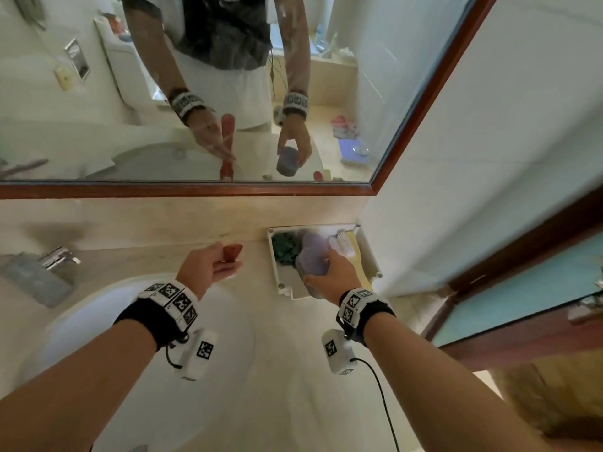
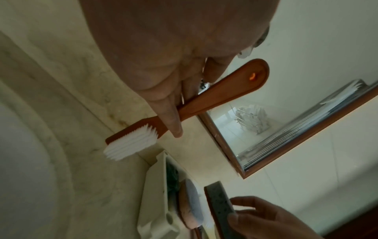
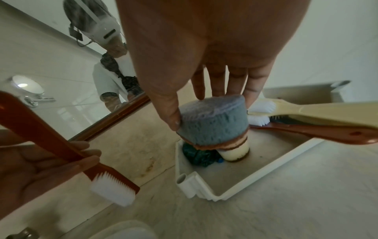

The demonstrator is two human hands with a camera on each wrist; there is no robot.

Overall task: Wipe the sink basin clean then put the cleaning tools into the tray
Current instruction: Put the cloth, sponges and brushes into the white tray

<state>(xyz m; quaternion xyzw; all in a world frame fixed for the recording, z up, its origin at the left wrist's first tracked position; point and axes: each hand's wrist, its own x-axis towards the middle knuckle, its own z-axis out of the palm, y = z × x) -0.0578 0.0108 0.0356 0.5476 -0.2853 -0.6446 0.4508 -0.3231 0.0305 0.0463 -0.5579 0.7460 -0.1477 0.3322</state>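
My left hand (image 1: 225,265) holds a red-brown scrubbing brush (image 2: 225,90) by its handle above the counter, left of the tray, white bristles (image 2: 131,143) down. My right hand (image 3: 206,111) pinches a blue sponge (image 3: 212,122) between thumb and fingers, just over the white tray (image 3: 245,177). In the head view that sponge (image 1: 311,261) hangs over the tray (image 1: 368,256) at the back of the counter. In the tray lie a dark green scrubber (image 3: 198,155), a cream brush (image 3: 327,113), a second red-brown brush (image 3: 327,134) and another sponge (image 2: 190,202).
The white sink basin (image 1: 98,308) is at the lower left, with a chrome faucet (image 1: 55,259) behind it. A wood-framed mirror (image 1: 195,93) hangs above the beige counter (image 1: 293,370). A white wall (image 1: 456,190) stands close on the tray's right.
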